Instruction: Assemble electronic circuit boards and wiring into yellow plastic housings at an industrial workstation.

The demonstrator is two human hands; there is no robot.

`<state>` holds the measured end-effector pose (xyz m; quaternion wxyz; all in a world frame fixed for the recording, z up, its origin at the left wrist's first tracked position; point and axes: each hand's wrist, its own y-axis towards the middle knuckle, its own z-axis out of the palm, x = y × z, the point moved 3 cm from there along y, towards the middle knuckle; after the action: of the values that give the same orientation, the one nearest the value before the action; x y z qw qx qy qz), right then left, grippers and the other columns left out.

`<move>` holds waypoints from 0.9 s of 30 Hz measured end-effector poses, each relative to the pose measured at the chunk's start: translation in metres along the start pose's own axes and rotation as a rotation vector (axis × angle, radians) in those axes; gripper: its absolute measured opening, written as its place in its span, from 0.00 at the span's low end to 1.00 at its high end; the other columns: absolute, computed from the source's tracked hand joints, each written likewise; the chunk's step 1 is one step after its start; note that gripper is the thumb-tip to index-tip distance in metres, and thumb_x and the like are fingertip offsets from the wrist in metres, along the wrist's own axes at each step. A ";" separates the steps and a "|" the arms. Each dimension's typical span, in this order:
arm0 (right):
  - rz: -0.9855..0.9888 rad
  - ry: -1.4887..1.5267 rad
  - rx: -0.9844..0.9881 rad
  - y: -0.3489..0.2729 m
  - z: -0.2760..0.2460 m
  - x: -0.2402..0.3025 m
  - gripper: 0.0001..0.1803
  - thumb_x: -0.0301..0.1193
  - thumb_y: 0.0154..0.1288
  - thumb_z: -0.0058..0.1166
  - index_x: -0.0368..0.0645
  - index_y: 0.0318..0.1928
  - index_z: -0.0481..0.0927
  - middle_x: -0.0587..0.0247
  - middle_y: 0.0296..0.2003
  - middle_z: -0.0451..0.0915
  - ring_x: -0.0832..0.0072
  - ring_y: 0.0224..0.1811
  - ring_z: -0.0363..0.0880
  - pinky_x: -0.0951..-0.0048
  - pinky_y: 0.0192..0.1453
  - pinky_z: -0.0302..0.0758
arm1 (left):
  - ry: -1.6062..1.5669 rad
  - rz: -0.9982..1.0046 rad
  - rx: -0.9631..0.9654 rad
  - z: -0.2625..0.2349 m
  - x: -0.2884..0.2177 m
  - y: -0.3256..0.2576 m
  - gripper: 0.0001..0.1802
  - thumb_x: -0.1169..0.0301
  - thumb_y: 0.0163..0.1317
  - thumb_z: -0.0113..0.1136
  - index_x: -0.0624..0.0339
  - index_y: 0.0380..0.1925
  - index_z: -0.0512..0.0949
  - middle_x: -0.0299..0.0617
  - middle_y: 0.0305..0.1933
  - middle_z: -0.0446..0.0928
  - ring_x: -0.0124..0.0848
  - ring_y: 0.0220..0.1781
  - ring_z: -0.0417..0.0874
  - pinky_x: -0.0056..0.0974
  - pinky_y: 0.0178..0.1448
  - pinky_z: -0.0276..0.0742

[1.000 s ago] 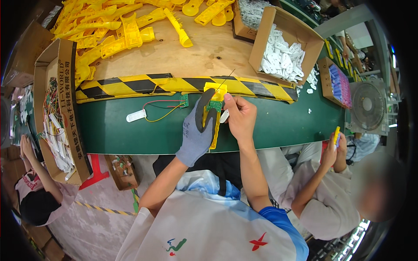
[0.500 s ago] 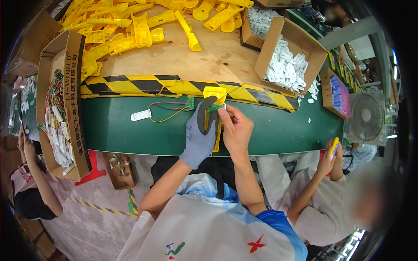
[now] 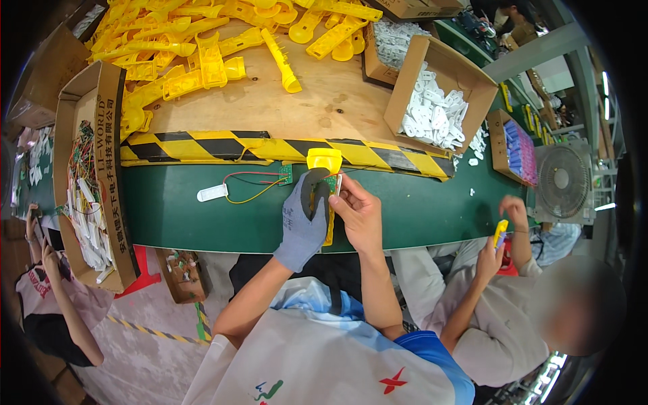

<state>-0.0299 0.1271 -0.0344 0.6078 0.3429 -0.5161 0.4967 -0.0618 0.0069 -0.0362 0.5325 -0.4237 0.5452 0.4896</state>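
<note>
My left hand (image 3: 300, 219), in a grey glove with dark fingertips, is closed around a long yellow plastic shell (image 3: 325, 160) standing out past its fingers. At the shell's inner side a small green circuit board (image 3: 331, 183) shows, with a white piece along its edge. My bare right hand (image 3: 361, 214) pinches this board and white piece between thumb and fingers, close against the shell. A thin dark wire runs from there to the right. To the left on the green bench lies another circuit board (image 3: 286, 174), joined by red, black and yellow wires to a white oblong part (image 3: 212, 194).
Yellow shells (image 3: 202, 67) are heaped on the wooden board behind a striped strip (image 3: 270, 150). A carton of white parts (image 3: 432, 111) stands right, a carton of wired parts (image 3: 88, 196) left. A co-worker (image 3: 499, 290) sits at right near a fan (image 3: 562, 177).
My right fingers have shifted at the board, which now shows more upright beside the shell. The view has tilted slightly. The right co-worker's one hand has lifted off their yellow part.
</note>
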 end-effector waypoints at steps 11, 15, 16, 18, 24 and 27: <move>-0.125 -0.479 -0.084 -0.016 0.019 0.013 0.20 0.25 0.73 0.50 0.32 0.62 0.73 0.59 0.51 0.79 0.80 0.45 0.76 0.80 0.51 0.73 | 0.123 -0.023 0.049 0.000 -0.009 0.001 0.15 0.75 0.64 0.52 0.64 0.51 0.72 0.54 0.43 0.77 0.49 0.43 0.80 0.42 0.48 0.76; -0.275 -0.563 -0.091 -0.016 0.018 0.017 0.19 0.26 0.74 0.48 0.31 0.62 0.73 0.55 0.52 0.79 0.75 0.50 0.78 0.76 0.55 0.73 | 0.101 -0.003 0.061 0.001 -0.012 0.005 0.15 0.75 0.64 0.52 0.65 0.51 0.72 0.55 0.43 0.77 0.48 0.43 0.80 0.42 0.48 0.76; -0.236 -0.511 -0.102 -0.016 0.017 0.016 0.19 0.25 0.74 0.48 0.32 0.61 0.74 0.54 0.53 0.80 0.73 0.52 0.78 0.75 0.56 0.72 | 0.103 -0.001 0.076 0.003 -0.011 0.004 0.15 0.75 0.64 0.52 0.65 0.51 0.72 0.55 0.43 0.77 0.48 0.43 0.80 0.42 0.48 0.76; -0.201 -0.452 -0.120 -0.017 0.017 0.011 0.19 0.25 0.73 0.48 0.32 0.61 0.74 0.53 0.53 0.81 0.72 0.53 0.79 0.73 0.58 0.72 | 0.155 0.036 0.014 0.001 -0.010 0.002 0.15 0.76 0.64 0.52 0.65 0.50 0.72 0.55 0.43 0.78 0.48 0.43 0.80 0.42 0.48 0.76; -0.276 -0.373 -0.205 -0.021 0.016 0.004 0.18 0.26 0.72 0.49 0.33 0.59 0.76 0.49 0.52 0.82 0.71 0.54 0.80 0.73 0.59 0.72 | 0.170 0.098 0.036 0.001 -0.008 0.001 0.14 0.76 0.64 0.52 0.65 0.50 0.73 0.54 0.42 0.78 0.47 0.43 0.81 0.42 0.47 0.76; -0.224 -0.331 -0.157 -0.020 0.014 0.005 0.18 0.26 0.72 0.50 0.33 0.59 0.77 0.50 0.52 0.82 0.72 0.54 0.80 0.73 0.59 0.72 | 0.166 0.105 0.024 0.001 -0.008 0.000 0.14 0.75 0.65 0.52 0.64 0.50 0.73 0.54 0.41 0.78 0.47 0.42 0.81 0.42 0.46 0.76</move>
<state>-0.0152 0.1102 -0.0245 0.5908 0.4266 -0.6046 0.3215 -0.0614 0.0078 -0.0285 0.4642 -0.4272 0.6147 0.4735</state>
